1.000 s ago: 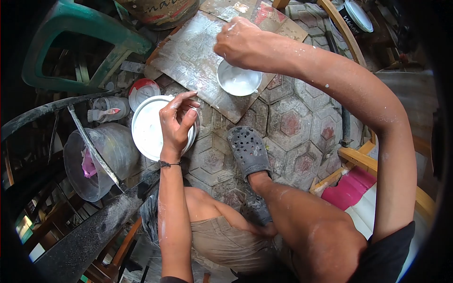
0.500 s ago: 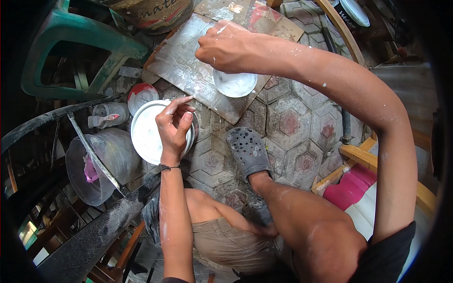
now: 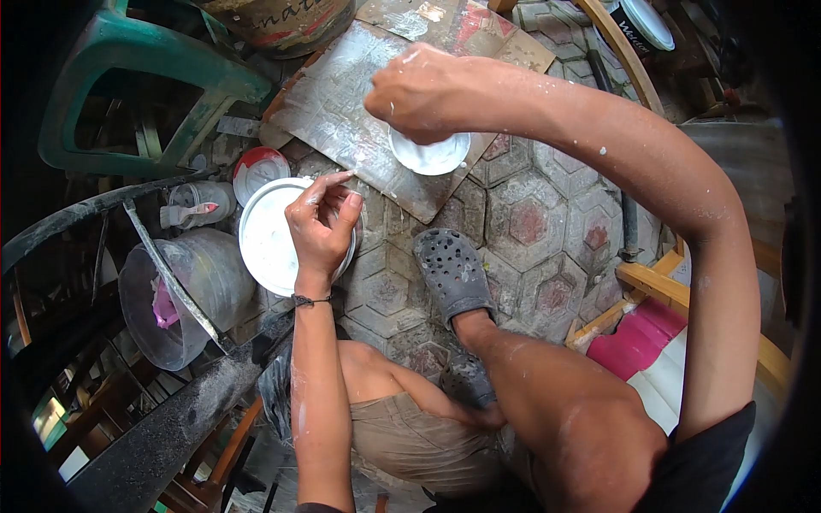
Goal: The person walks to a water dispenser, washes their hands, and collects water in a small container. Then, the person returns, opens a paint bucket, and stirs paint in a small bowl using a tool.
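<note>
My right hand is closed in a fist above a small tub of white paint. Whatever the fingers may grip is hidden beneath the hand. The tub stands on a paint-smeared cardboard sheet near its corner. My left hand hangs over a round white bucket, its fingers loosely bent and apart from the thumb, with nothing in them. White paint flecks mark both hands and the right forearm.
Left of the bucket are a red-rimmed lid, a jar with a paintbrush and a clear bucket. A green plastic stool stands upper left. Wooden frame pieces lie right. My clog rests on patterned paving.
My right hand has shifted slightly rightward and down over the paint tub. My left hand stays over the white bucket in almost the same pose.
</note>
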`<state>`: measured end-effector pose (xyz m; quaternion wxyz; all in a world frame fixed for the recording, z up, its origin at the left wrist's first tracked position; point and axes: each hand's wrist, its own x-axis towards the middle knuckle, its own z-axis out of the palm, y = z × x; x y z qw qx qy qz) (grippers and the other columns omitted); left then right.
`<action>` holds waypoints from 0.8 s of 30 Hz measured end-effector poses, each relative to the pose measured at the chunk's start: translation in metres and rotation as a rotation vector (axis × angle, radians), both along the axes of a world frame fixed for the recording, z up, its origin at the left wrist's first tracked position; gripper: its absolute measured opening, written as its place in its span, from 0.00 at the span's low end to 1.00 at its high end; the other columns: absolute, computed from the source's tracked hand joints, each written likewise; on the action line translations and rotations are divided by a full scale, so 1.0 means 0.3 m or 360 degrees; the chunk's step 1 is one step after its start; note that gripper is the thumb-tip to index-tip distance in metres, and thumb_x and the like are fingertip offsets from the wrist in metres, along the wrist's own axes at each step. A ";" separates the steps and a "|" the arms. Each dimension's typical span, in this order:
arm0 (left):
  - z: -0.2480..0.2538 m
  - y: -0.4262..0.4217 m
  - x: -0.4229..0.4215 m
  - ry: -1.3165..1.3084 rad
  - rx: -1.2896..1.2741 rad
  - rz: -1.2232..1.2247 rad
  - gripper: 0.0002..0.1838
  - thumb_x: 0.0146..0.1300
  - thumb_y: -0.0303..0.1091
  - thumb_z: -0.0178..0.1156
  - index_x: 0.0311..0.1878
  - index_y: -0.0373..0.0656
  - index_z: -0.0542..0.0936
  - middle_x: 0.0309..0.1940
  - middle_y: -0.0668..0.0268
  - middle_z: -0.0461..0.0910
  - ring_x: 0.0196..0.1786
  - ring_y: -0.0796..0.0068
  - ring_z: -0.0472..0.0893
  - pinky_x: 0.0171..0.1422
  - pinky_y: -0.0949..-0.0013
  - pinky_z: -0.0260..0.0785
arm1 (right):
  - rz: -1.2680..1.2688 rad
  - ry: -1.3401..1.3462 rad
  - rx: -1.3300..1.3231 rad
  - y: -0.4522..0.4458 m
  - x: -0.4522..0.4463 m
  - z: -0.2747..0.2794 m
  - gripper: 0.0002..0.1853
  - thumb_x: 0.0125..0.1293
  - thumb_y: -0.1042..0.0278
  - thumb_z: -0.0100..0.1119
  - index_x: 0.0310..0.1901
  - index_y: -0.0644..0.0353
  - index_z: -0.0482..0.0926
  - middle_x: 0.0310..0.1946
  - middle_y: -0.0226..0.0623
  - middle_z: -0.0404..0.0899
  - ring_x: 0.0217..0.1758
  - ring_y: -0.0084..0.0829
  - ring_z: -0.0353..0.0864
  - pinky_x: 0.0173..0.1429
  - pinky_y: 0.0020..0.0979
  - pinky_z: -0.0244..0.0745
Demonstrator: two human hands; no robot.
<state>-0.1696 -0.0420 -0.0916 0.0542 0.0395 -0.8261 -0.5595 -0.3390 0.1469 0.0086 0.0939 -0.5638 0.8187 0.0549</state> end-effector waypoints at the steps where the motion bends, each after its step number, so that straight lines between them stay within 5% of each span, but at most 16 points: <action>1: -0.004 -0.002 -0.001 0.0029 0.0029 -0.0012 0.18 0.61 0.40 0.66 0.48 0.35 0.85 0.28 0.64 0.84 0.31 0.80 0.80 0.36 0.75 0.70 | -0.0018 0.0064 -0.0107 -0.011 -0.010 -0.004 0.09 0.60 0.70 0.59 0.37 0.61 0.88 0.32 0.44 0.87 0.42 0.44 0.89 0.46 0.42 0.84; 8: -0.010 -0.015 0.003 0.0044 0.0159 -0.0050 0.19 0.61 0.40 0.65 0.48 0.35 0.85 0.28 0.65 0.84 0.30 0.80 0.80 0.36 0.76 0.70 | -0.0104 -0.0121 0.0218 -0.020 0.004 0.007 0.10 0.59 0.70 0.59 0.38 0.63 0.87 0.37 0.47 0.87 0.44 0.44 0.89 0.48 0.42 0.83; 12: -0.008 -0.011 0.003 0.0050 0.0163 -0.0048 0.19 0.61 0.40 0.65 0.49 0.34 0.84 0.29 0.64 0.84 0.31 0.80 0.80 0.37 0.75 0.70 | -0.0021 0.0121 -0.0069 -0.006 -0.016 -0.026 0.09 0.61 0.70 0.59 0.38 0.63 0.86 0.38 0.47 0.87 0.44 0.45 0.89 0.49 0.43 0.83; 15: -0.006 -0.016 0.005 0.0023 0.0136 -0.0060 0.19 0.61 0.39 0.65 0.49 0.34 0.84 0.29 0.64 0.84 0.32 0.80 0.80 0.37 0.75 0.71 | 0.0051 -0.0070 0.0096 0.017 0.001 -0.005 0.09 0.62 0.70 0.57 0.34 0.62 0.86 0.34 0.45 0.87 0.44 0.44 0.89 0.49 0.44 0.82; 19: -0.009 -0.013 0.004 0.0054 0.0178 -0.0042 0.18 0.61 0.39 0.65 0.48 0.34 0.85 0.29 0.64 0.84 0.32 0.80 0.80 0.37 0.75 0.70 | 0.0018 0.0119 -0.0347 0.002 -0.023 -0.049 0.07 0.55 0.74 0.62 0.35 0.65 0.86 0.34 0.47 0.87 0.43 0.46 0.89 0.48 0.44 0.83; 24: -0.007 -0.014 0.007 0.0024 0.0150 -0.0023 0.17 0.61 0.38 0.65 0.48 0.35 0.85 0.29 0.64 0.84 0.32 0.80 0.80 0.37 0.76 0.71 | -0.0115 -0.0100 0.0089 0.013 -0.049 -0.016 0.08 0.52 0.75 0.65 0.35 0.66 0.85 0.33 0.49 0.86 0.43 0.47 0.88 0.46 0.43 0.83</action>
